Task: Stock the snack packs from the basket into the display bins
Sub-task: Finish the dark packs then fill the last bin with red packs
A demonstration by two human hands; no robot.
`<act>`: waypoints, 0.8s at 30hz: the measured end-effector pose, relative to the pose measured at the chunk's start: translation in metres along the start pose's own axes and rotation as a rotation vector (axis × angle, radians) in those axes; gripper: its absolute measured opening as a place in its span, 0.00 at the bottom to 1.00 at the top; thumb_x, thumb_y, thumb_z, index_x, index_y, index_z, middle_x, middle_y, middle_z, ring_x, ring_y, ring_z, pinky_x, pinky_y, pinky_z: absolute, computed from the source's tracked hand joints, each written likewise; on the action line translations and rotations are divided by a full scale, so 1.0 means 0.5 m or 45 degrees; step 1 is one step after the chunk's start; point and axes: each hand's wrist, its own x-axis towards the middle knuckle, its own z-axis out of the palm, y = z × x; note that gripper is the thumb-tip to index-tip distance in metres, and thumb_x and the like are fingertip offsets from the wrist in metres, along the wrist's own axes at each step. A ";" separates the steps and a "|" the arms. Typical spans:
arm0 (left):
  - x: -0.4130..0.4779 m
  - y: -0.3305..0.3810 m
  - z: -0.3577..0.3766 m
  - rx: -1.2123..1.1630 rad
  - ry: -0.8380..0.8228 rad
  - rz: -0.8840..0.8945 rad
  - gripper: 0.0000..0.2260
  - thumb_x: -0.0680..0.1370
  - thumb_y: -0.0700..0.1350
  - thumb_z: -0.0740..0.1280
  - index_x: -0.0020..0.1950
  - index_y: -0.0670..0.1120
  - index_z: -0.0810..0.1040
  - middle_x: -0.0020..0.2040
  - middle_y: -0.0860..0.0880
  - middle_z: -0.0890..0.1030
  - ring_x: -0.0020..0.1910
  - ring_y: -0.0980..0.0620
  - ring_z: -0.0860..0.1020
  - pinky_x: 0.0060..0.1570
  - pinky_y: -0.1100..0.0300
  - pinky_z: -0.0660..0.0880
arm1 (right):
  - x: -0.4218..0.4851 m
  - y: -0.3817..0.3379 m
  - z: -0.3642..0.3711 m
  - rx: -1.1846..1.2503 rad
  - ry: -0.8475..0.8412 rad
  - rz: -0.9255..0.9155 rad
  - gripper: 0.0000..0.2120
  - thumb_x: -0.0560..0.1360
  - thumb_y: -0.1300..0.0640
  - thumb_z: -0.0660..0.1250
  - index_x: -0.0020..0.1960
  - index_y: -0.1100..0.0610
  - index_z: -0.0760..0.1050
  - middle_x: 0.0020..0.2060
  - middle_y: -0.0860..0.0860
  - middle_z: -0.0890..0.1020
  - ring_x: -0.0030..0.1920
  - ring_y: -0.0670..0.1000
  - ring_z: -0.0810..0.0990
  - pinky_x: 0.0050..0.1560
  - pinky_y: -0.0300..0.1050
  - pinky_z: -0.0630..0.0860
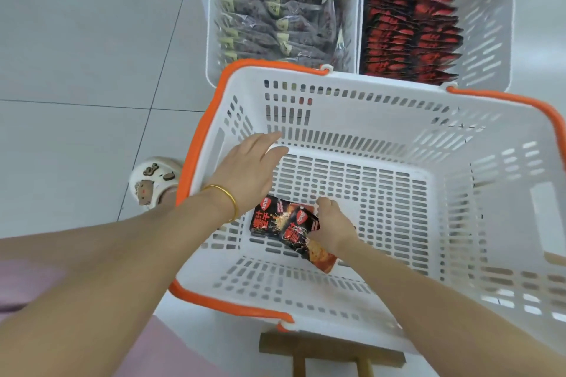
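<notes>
My right hand (332, 229) lay low in the near corner of the basket (398, 119), fingers curled onto the only two snack packs (275, 220) left in it. They overlapped on the basket floor just left of that hand. My left hand (248, 168) hovered ahead and to the left, fingers spread, holding nothing. Step in hand, by my judgement: picking out the final packs. Beyond both hands, the right bin (487, 40) held matching red-and-black packs. The next move called for a lift clear of the far rim and placement there.
</notes>
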 end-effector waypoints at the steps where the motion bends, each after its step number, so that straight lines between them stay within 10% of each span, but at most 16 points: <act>1: -0.001 -0.003 0.002 -0.024 -0.007 -0.042 0.23 0.75 0.35 0.63 0.70 0.41 0.67 0.74 0.42 0.62 0.71 0.41 0.61 0.68 0.47 0.64 | 0.002 -0.005 -0.001 -0.038 0.005 -0.017 0.35 0.71 0.49 0.72 0.70 0.57 0.58 0.64 0.55 0.68 0.62 0.56 0.71 0.59 0.51 0.72; 5: -0.006 -0.012 0.014 -0.073 -0.010 -0.113 0.23 0.77 0.37 0.60 0.73 0.43 0.63 0.76 0.45 0.57 0.73 0.45 0.55 0.70 0.51 0.59 | 0.001 -0.030 0.017 -0.433 0.056 -0.093 0.43 0.67 0.41 0.73 0.71 0.56 0.55 0.63 0.54 0.71 0.63 0.57 0.69 0.61 0.53 0.67; 12: -0.003 -0.017 0.025 -0.187 0.093 -0.134 0.23 0.75 0.33 0.61 0.70 0.41 0.67 0.74 0.43 0.62 0.71 0.43 0.59 0.68 0.47 0.63 | 0.031 -0.064 -0.010 0.079 0.088 -0.313 0.16 0.72 0.56 0.69 0.59 0.59 0.75 0.55 0.54 0.72 0.58 0.54 0.70 0.55 0.45 0.70; 18: -0.005 -0.011 0.021 -0.195 0.077 -0.135 0.23 0.76 0.34 0.60 0.71 0.43 0.65 0.75 0.44 0.60 0.72 0.45 0.58 0.69 0.49 0.62 | 0.057 -0.104 0.026 -0.365 -0.018 -0.425 0.18 0.73 0.53 0.69 0.62 0.54 0.74 0.65 0.52 0.70 0.67 0.56 0.64 0.67 0.53 0.61; 24: 0.012 0.014 -0.015 -0.190 0.102 -0.080 0.23 0.76 0.33 0.58 0.72 0.42 0.65 0.75 0.44 0.60 0.73 0.44 0.57 0.70 0.50 0.60 | 0.014 -0.090 0.007 0.022 -0.006 -0.458 0.06 0.72 0.60 0.69 0.45 0.59 0.71 0.44 0.50 0.64 0.43 0.55 0.72 0.39 0.44 0.67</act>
